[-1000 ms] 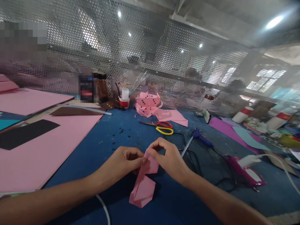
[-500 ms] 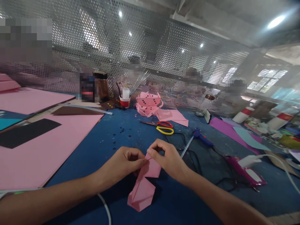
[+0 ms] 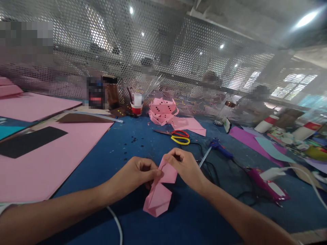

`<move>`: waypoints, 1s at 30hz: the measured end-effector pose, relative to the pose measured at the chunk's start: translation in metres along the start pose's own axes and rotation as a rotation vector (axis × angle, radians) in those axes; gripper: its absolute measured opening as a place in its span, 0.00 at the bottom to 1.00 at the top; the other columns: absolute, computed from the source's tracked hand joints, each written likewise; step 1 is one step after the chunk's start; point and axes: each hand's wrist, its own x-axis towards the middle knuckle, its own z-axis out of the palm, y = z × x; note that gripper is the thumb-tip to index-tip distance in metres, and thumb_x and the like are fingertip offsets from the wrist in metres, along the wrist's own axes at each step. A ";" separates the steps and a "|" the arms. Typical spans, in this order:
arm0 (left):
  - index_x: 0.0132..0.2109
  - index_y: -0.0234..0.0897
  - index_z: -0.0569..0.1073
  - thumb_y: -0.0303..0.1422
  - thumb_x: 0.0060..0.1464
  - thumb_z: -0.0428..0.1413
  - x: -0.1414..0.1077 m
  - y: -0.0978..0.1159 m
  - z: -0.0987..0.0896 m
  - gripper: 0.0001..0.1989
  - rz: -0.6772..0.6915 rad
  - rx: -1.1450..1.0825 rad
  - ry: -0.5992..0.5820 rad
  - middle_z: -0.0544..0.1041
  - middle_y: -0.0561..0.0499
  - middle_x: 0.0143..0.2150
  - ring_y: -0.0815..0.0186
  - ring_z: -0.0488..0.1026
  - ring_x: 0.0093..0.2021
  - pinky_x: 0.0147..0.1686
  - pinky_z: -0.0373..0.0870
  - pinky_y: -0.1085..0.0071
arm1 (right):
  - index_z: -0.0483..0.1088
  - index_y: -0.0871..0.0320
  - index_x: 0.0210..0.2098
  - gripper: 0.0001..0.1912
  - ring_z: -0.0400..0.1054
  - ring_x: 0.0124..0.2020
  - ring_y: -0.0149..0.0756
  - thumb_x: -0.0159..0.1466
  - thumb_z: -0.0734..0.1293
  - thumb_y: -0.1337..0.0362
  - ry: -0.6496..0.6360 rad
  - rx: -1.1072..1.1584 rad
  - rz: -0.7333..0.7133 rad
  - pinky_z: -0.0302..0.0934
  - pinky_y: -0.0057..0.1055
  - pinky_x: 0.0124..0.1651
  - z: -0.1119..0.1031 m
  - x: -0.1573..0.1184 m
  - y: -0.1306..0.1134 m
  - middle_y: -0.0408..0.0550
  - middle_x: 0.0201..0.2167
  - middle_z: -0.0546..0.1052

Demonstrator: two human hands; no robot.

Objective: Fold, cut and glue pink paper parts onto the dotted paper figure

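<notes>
Blue tabletop [image 3: 133, 143]: both hands, left [image 3: 135, 173] and right [image 3: 185, 166], pinch folded pink paper [image 3: 159, 190] mid-table.

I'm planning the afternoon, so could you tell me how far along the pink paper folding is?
Done: a pile of folded pink pieces sits by the mesh. In hand: left hand and right hand pinch a half-folded pink piece. Left: large pink sheets lie uncut, scissors idle.

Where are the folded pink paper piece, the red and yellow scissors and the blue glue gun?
folded pink paper piece [image 3: 158, 197], head view, lower flap.
red and yellow scissors [image 3: 181, 139], head view, yellow handle loop.
blue glue gun [image 3: 221, 149], head view, body.
</notes>
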 end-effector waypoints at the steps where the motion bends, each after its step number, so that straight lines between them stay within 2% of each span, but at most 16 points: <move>1: 0.28 0.35 0.78 0.41 0.53 0.65 0.000 0.000 0.000 0.14 -0.002 -0.001 -0.008 0.77 0.55 0.23 0.71 0.71 0.25 0.28 0.67 0.76 | 0.74 0.58 0.30 0.14 0.63 0.30 0.30 0.68 0.69 0.55 0.011 -0.001 -0.002 0.56 0.27 0.34 0.000 0.000 0.000 0.40 0.27 0.73; 11: 0.31 0.35 0.79 0.45 0.51 0.66 0.002 0.000 0.000 0.16 -0.024 -0.009 0.000 0.78 0.54 0.25 0.71 0.73 0.25 0.29 0.70 0.76 | 0.71 0.58 0.28 0.16 0.60 0.29 0.30 0.68 0.68 0.55 0.024 0.031 -0.016 0.55 0.27 0.33 -0.001 0.001 0.003 0.39 0.25 0.68; 17: 0.32 0.35 0.80 0.44 0.51 0.67 0.003 -0.007 -0.002 0.15 -0.006 -0.032 -0.002 0.79 0.53 0.25 0.70 0.73 0.25 0.28 0.69 0.76 | 0.71 0.58 0.29 0.18 0.59 0.29 0.29 0.69 0.67 0.52 0.031 0.049 -0.008 0.54 0.28 0.32 -0.003 0.002 0.003 0.39 0.26 0.68; 23: 0.31 0.34 0.80 0.44 0.51 0.67 0.004 -0.006 -0.002 0.16 -0.021 -0.021 0.000 0.79 0.53 0.25 0.70 0.73 0.25 0.29 0.70 0.75 | 0.75 0.58 0.31 0.10 0.65 0.31 0.30 0.65 0.72 0.58 0.025 0.045 -0.007 0.57 0.27 0.35 -0.001 0.003 0.000 0.40 0.28 0.74; 30: 0.30 0.35 0.80 0.44 0.47 0.68 0.003 0.001 0.000 0.16 -0.036 -0.048 -0.001 0.78 0.54 0.23 0.71 0.71 0.24 0.27 0.68 0.76 | 0.74 0.58 0.29 0.13 0.63 0.28 0.29 0.65 0.72 0.56 0.050 0.088 -0.018 0.57 0.27 0.32 -0.005 0.003 0.001 0.38 0.25 0.71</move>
